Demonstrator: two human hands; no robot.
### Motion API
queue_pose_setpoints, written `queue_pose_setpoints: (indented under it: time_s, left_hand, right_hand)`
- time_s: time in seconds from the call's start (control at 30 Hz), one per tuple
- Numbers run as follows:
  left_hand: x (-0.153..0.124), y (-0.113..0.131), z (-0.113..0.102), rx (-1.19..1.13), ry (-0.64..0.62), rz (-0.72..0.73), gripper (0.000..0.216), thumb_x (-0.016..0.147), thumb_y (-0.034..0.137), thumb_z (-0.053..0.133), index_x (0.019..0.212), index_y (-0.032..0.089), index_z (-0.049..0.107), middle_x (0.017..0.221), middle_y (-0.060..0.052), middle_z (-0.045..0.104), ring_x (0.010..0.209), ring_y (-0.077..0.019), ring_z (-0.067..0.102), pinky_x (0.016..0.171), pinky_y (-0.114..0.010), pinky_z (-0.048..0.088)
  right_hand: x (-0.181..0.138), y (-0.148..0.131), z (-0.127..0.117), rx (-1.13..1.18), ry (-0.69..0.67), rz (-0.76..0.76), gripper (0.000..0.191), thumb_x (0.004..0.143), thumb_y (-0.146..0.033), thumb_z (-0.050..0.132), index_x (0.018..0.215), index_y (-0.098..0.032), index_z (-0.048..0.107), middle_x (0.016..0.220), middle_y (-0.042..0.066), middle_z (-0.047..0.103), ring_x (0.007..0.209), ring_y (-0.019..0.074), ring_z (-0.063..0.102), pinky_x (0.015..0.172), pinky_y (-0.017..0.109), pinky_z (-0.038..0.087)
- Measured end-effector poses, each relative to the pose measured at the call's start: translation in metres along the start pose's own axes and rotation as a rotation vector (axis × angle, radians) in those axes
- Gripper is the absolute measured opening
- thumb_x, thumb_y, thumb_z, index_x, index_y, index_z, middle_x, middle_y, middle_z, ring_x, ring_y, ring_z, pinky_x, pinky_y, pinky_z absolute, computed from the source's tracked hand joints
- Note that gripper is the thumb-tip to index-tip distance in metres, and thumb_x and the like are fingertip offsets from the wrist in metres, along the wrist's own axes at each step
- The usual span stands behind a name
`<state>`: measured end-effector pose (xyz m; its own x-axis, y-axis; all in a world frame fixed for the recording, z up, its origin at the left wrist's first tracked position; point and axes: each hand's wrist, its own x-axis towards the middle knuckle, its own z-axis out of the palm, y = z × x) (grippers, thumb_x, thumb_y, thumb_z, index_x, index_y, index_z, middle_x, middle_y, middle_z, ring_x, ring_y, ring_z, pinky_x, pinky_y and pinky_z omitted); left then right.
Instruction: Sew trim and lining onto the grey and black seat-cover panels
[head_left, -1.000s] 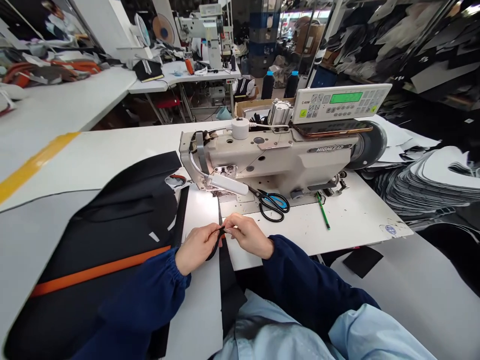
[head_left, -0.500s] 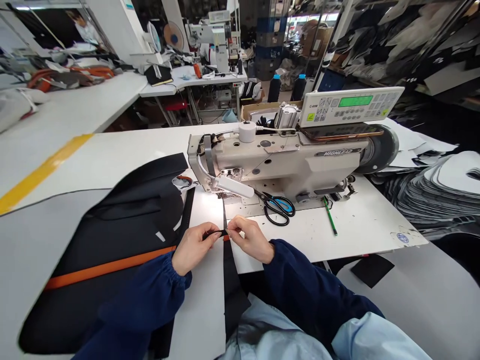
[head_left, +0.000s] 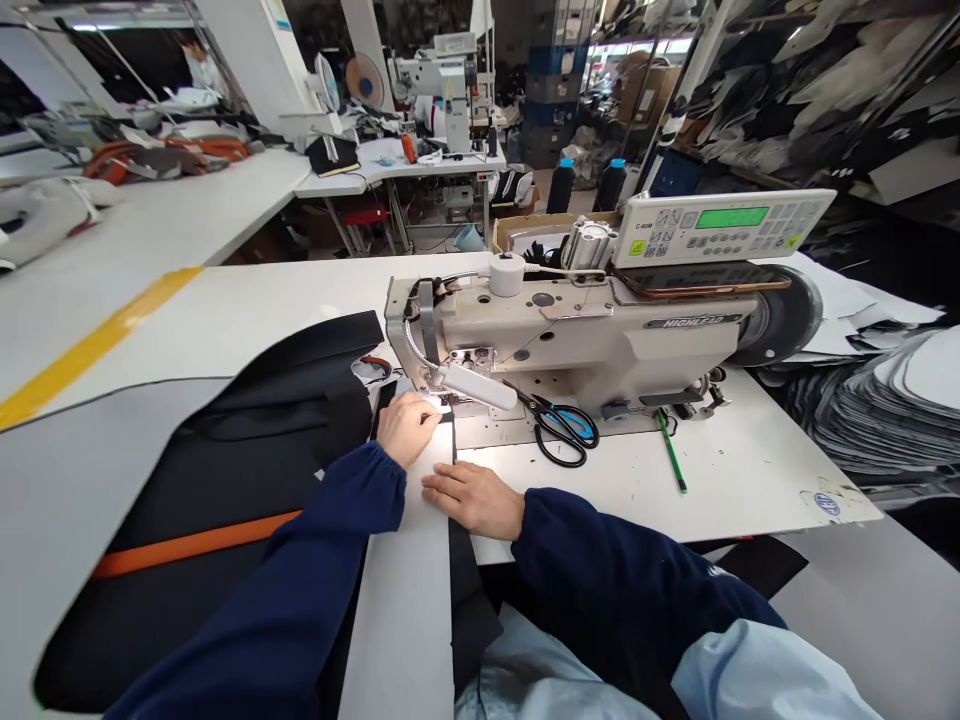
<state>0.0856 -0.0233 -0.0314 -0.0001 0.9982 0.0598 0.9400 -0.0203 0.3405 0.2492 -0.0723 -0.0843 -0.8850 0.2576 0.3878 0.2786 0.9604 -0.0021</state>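
Observation:
A narrow black strap [head_left: 454, 440] runs from my lap up the white table to the needle of the beige sewing machine [head_left: 570, 335]. My left hand [head_left: 406, 425] reaches under the machine's lamp, fingers pinched together at the strap's far end beside the needle. My right hand [head_left: 472, 497] lies flat with fingers stretched out, pressing the strap down on the table near its front edge.
A large black fabric panel [head_left: 247, 440] with an orange band [head_left: 187, 545] lies to the left. Black scissors [head_left: 562, 430] with blue in the handles and a green pencil [head_left: 670, 450] rest by the machine base. A control panel [head_left: 724, 225] tops the machine. Stacked cut pieces [head_left: 892, 400] sit at right.
Both hands were pinching the strap together near the table's front. My left hand has moved forward to the needle, and my right hand has flattened onto the strap.

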Motion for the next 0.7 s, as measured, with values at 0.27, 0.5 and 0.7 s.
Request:
queue_pose_setpoints:
  time_s: [0.27, 0.5, 0.7]
  left_hand:
    - [0.019, 0.007, 0.016, 0.194, 0.021, -0.090, 0.024, 0.076, 0.026, 0.048, 0.078, 0.020, 0.071, 0.110, -0.012, 0.058, 0.112, -0.0323, 0.044, 0.084, -0.043, 0.041]
    - [0.026, 0.006, 0.013, 0.247, -0.011, -0.131, 0.031, 0.078, 0.026, 0.044, 0.090, 0.015, 0.070, 0.117, -0.015, 0.057, 0.118, -0.0339, 0.040, 0.085, -0.042, 0.041]
    - [0.031, 0.007, 0.011, 0.254, -0.036, -0.113, 0.033, 0.081, 0.025, 0.041, 0.100, 0.015, 0.066, 0.108, -0.016, 0.061, 0.115, -0.0333, 0.044, 0.086, -0.043, 0.040]
  right_hand:
    - [-0.001, -0.003, 0.013, -0.083, 0.108, 0.034, 0.031, 0.093, -0.007, 0.029, 0.083, -0.014, 0.058, 0.090, 0.005, 0.064, 0.079, 0.0130, 0.061, 0.064, 0.022, 0.049]
    - [-0.001, -0.003, 0.014, -0.104, 0.171, 0.001, 0.029, 0.092, -0.008, 0.032, 0.085, -0.013, 0.060, 0.091, 0.009, 0.064, 0.099, 0.0193, 0.060, 0.068, 0.025, 0.051]
    - [0.001, -0.004, 0.015, -0.058, 0.082, 0.027, 0.027, 0.093, -0.009, 0.033, 0.095, -0.011, 0.060, 0.101, 0.012, 0.064, 0.106, 0.0209, 0.058, 0.074, 0.029, 0.052]
